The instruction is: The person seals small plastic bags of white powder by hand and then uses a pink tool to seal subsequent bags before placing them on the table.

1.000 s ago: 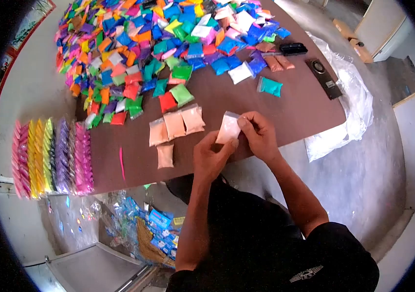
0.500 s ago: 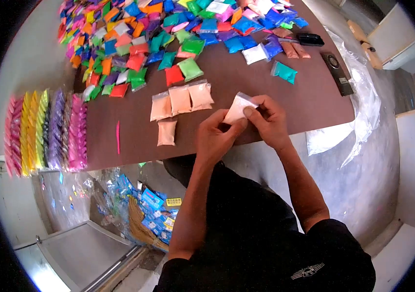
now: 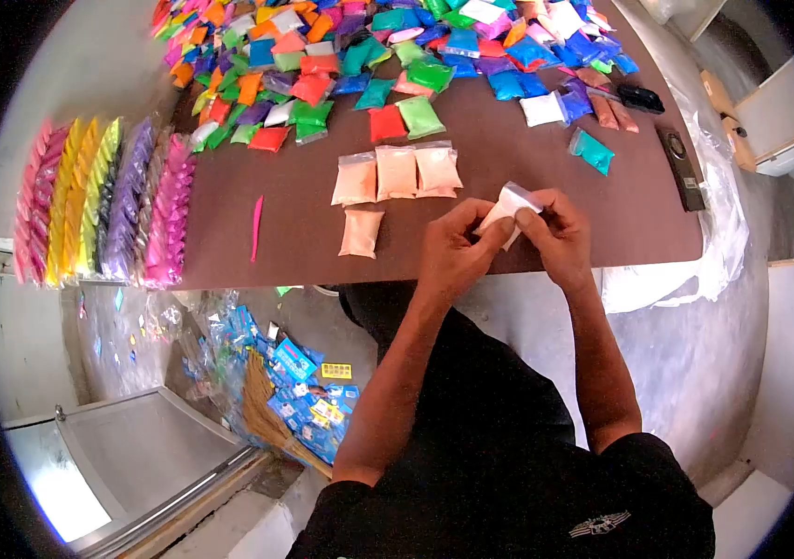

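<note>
The left hand (image 3: 458, 244) and the right hand (image 3: 562, 235) share a narrow, pinching grip on a white packet (image 3: 512, 202), held above the near side of the counter (image 3: 299, 228). From the packet, peach sachets (image 3: 397, 173) lie around nine o'clock, a teal sachet (image 3: 593, 152) at two o'clock.

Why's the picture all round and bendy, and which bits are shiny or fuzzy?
Head view: black corners and the brown table's bowed right edge suggest a very wide lens; head view: glare whitens part of the framed panel, bottom left; head view: the colourful bundles look softer than the white packet.
</note>
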Demonstrator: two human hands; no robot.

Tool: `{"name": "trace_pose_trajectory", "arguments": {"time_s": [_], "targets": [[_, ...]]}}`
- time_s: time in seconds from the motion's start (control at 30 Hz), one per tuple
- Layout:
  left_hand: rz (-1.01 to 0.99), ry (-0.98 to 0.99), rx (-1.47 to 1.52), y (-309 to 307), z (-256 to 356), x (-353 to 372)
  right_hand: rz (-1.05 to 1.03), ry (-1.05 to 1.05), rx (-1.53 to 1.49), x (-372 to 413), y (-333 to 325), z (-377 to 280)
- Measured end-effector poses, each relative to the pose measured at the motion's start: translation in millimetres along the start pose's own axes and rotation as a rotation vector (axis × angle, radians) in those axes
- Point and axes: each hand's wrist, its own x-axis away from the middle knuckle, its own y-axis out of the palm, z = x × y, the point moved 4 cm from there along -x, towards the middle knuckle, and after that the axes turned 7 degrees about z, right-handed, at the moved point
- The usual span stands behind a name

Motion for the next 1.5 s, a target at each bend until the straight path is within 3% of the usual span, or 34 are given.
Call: {"name": "trace_pose_trajectory", "arguments": {"time_s": [0.2, 0.5, 0.8, 0.87, 1.23, 1.3, 1.43, 1.5], "targets": [[-0.058, 0.008, -0.022, -3, 9, 1, 0.014, -0.042, -0.052, 0, 6, -8], [-0.057, -0.005, 0.073, -4, 0, -2, -0.038, -0.117, 0.101, -2, 3, -10], [0.026, 0.046, 0.14, -4, 2, 0, -0.041, -0.086, 0.068, -2, 2, -7], [0.026, 0.056, 0.128, -5, 0, -1, -0.076, -0.178, 0.173, -2, 1, -8], [-0.032, -0.003, 0.098, -2, 4, 0, 0.013, -0.111, 0.207, -1, 5, -10], [0.036, 0.012, 0.163, -3, 9, 0, -0.069, -0.135, 0.195, -1, 7, -10], [0.019, 0.082, 0.08, -4, 1, -2, -0.027, -0.125, 0.169, 0, 8, -6], [0.046, 0.112, 0.045, -4, 0, -2, -0.075, -0.098, 0.304, 1, 8, -10]]}}
